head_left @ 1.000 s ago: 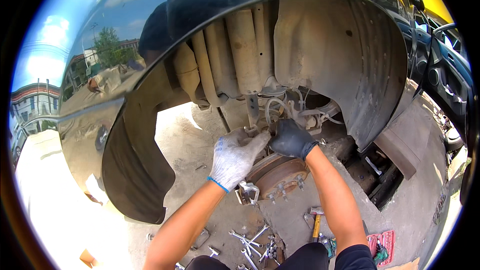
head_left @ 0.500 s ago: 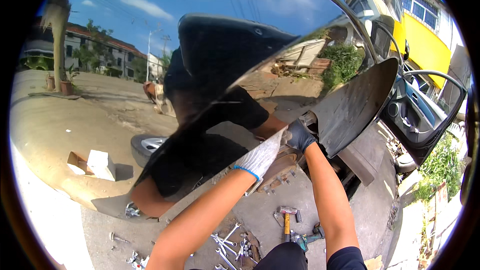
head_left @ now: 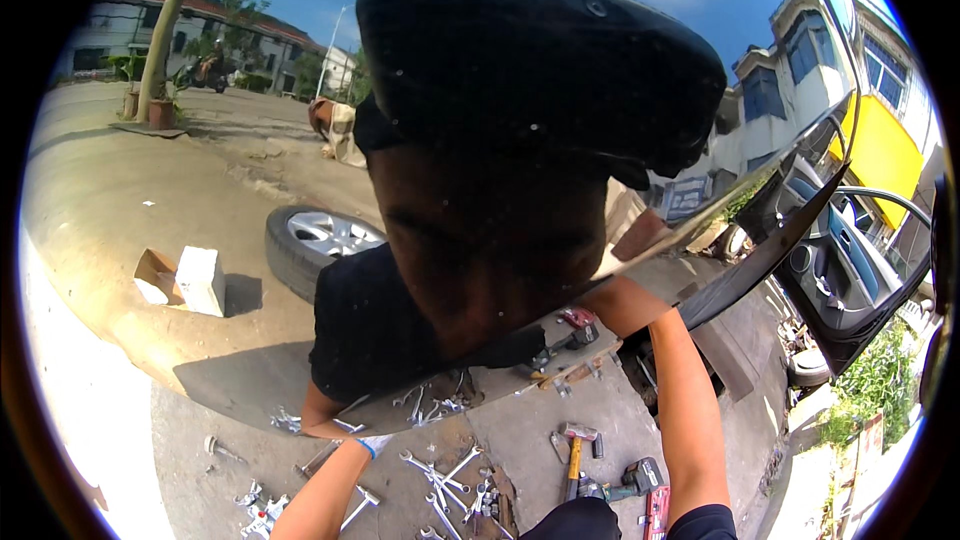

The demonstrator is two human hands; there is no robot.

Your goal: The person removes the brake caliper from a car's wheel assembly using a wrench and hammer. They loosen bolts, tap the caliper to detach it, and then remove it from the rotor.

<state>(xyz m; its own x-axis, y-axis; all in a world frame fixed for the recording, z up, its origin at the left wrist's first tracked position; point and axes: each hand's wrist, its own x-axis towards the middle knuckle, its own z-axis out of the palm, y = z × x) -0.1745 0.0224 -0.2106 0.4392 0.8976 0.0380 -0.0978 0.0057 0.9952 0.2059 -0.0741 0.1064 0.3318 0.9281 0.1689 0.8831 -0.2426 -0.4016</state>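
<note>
A large, glossy dark car body panel fills the upper view and mirrors the street and my head. My left hand, in a white glove with a blue cuff, is low on the left by the panel's lower edge; its fingers are hidden there. A lug wrench lies just beside that wrist. My right forearm reaches up behind the panel, which covers my right hand. Several spanners lie on the ground between my arms. A yellow-handled hammer and a cordless power tool lie nearer my right arm.
An open car door stands at the right. A red case lies beside my right forearm. Loose metal parts and a bolt-like piece lie at the lower left. A wheel and a cardboard box show mirrored in the panel.
My left hand has left the wheel hub area and moved down-left. My right hand, in a black glove before, has gone out of sight behind the panel. My view has come closer to the panel.
</note>
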